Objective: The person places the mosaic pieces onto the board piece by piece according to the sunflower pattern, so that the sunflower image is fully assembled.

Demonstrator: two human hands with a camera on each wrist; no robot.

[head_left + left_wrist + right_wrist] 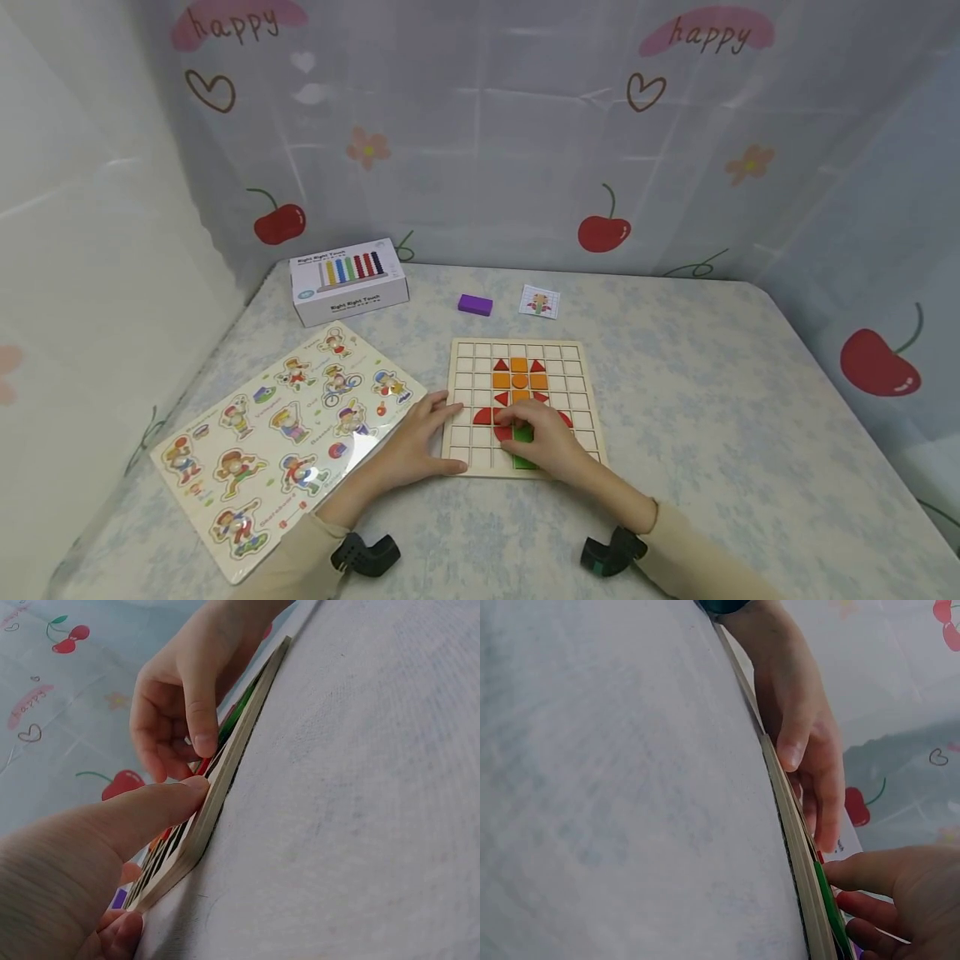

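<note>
A square wooden grid board (467, 363) lies on the table with red, orange and green shape tiles forming a figure. My left hand (411, 442) rests at its left side, fingers spread along the edge and thumb on the near left corner. My right hand (551, 442) is over the lower middle of the board, thumb and curled fingers at a red curved-edged tile (502, 434). Beside that tile is a green tile (524, 460), partly under the hand. Another red curved tile (482, 416) lies to the upper left. In the left wrist view, the right thumb (201, 731) points down at the board.
A picture puzzle board (258, 429) with cartoon children lies at the left, near the left forearm. Behind stand a white box (348, 287), a purple block (476, 305) and a small pattern card (539, 302). A printed curtain (480, 142) hangs behind the table.
</note>
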